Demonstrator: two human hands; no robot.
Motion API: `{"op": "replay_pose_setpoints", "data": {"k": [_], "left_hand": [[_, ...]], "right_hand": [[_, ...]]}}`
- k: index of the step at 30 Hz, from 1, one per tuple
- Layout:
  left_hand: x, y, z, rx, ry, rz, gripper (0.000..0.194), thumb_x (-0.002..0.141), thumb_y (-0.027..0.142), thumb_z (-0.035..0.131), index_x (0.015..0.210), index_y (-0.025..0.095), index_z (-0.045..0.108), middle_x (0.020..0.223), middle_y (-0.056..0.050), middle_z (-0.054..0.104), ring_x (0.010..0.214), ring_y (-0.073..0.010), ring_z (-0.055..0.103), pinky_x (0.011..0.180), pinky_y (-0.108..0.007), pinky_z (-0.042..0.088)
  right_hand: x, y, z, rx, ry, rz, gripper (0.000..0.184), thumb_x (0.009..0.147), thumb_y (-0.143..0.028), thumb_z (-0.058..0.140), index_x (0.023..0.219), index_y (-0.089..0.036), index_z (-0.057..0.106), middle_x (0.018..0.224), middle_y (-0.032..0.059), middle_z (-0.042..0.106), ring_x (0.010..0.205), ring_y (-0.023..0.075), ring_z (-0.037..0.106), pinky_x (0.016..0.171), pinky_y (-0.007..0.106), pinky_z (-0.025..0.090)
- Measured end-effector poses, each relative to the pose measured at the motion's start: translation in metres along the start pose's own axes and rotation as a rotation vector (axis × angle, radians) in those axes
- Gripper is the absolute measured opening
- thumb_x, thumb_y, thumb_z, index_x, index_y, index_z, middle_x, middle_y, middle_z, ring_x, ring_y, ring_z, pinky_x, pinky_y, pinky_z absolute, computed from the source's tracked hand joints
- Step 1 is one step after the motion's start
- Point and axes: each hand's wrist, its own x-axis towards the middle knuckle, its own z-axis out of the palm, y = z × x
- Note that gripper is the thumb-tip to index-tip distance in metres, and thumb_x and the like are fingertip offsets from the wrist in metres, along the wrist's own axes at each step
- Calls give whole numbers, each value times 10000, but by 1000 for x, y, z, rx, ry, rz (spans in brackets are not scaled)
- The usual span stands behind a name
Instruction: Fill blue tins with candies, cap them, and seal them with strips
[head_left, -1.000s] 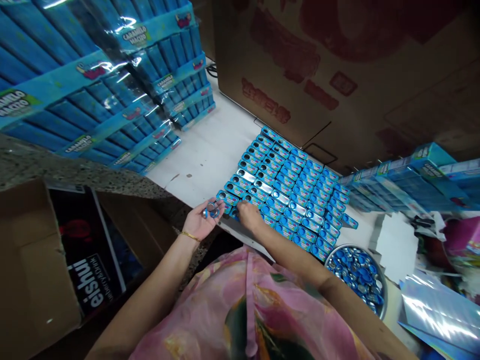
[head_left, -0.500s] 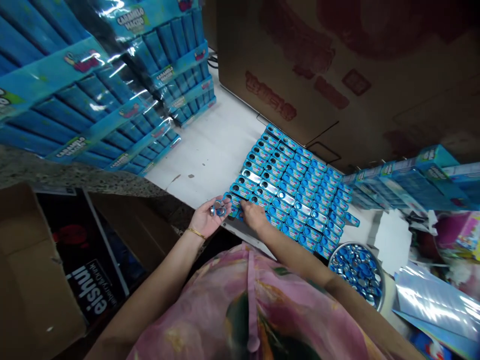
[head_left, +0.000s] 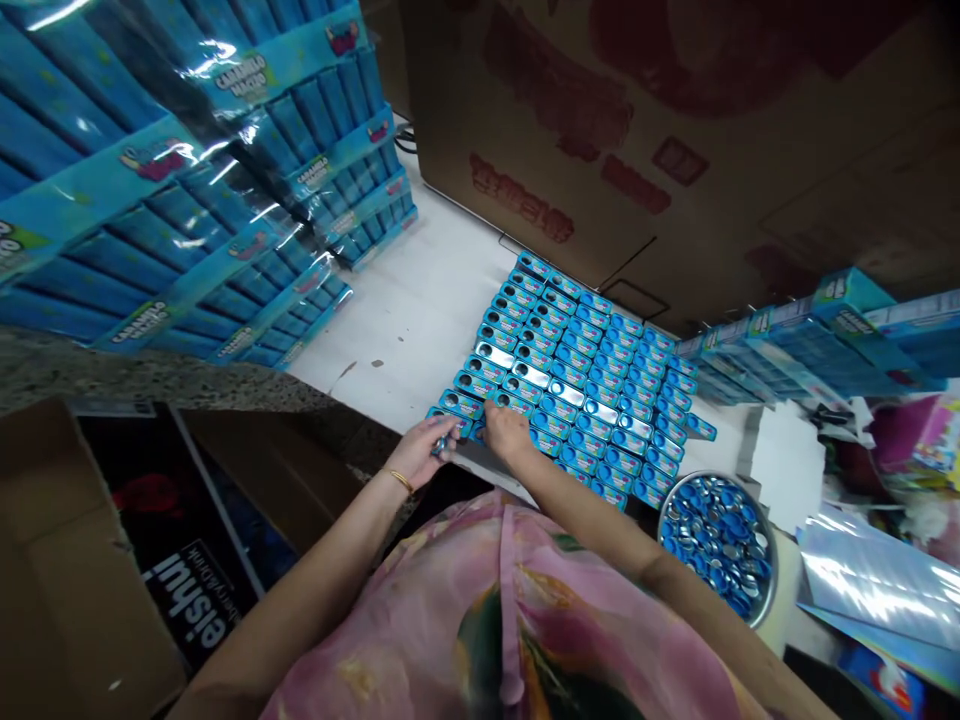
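Rows of small blue oblong tins [head_left: 568, 358] lie side by side on the white table. Those towards the left show a dark round hole at one end; many farther right have a blue disc there. My left hand [head_left: 424, 450], palm up with fingers curled, holds several small round silver-and-blue discs [head_left: 441, 444] at the near left corner of the rows. Just right of it, my right hand [head_left: 505, 430] rests low over the front tins with its fingers bent together. Its fingertips touch a tin, and whatever they pinch is hidden.
A round metal bowl [head_left: 771, 590] of similar discs stands at the right. Shrink-wrapped blue display boxes [head_left: 172, 250] are stacked at the left. Behind the tins rises a large brown carton [head_left: 525, 110]. An open cardboard box [head_left: 67, 560] sits below left, with more blue boxes [head_left: 795, 340] far right.
My left hand has closed its fingers over the discs, which lay exposed on the open palm before. My right hand stays among the front tins. The whole view has shifted slightly.
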Motion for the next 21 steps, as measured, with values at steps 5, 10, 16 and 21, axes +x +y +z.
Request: {"op": "replay_pose_setpoints", "data": {"k": [5, 10, 16, 21], "left_hand": [[5, -28, 4, 298, -30, -60, 170, 644, 58, 594, 804, 115, 609, 472, 6, 562, 317, -52, 427, 281, -142, 216], [6, -28, 2, 347, -20, -96, 228, 664, 67, 572, 884, 124, 589, 481, 15, 556, 320, -52, 429, 289, -141, 213], [1, -12, 6, -9, -95, -192, 200, 808, 268, 449, 846, 120, 577, 668, -54, 602, 556, -114, 565, 493, -222, 443], [1, -14, 14, -252, -169, -282, 309, 845, 340, 351, 790, 127, 568, 614, -31, 566, 489, -100, 505, 480, -245, 431]], "right_hand": [[5, -5, -1, -7, -34, 44, 363, 765, -227, 477, 1120, -170, 433, 940, 140, 611, 891, 246, 583, 695, 330, 437], [0, -3, -2, 46, -34, 57, 371, 759, -248, 504, 1119, -184, 445, 939, 128, 617, 873, 224, 587, 692, 307, 430], [-26, 9, -6, 282, 128, -132, 236, 824, -346, 441, 1024, -272, 543, 971, 9, 598, 907, 141, 544, 731, 233, 400], [-47, 6, 0, 237, 197, -451, 230, 808, -313, 487, 1015, -292, 585, 1031, 3, 555, 940, 141, 476, 800, 241, 366]]}}
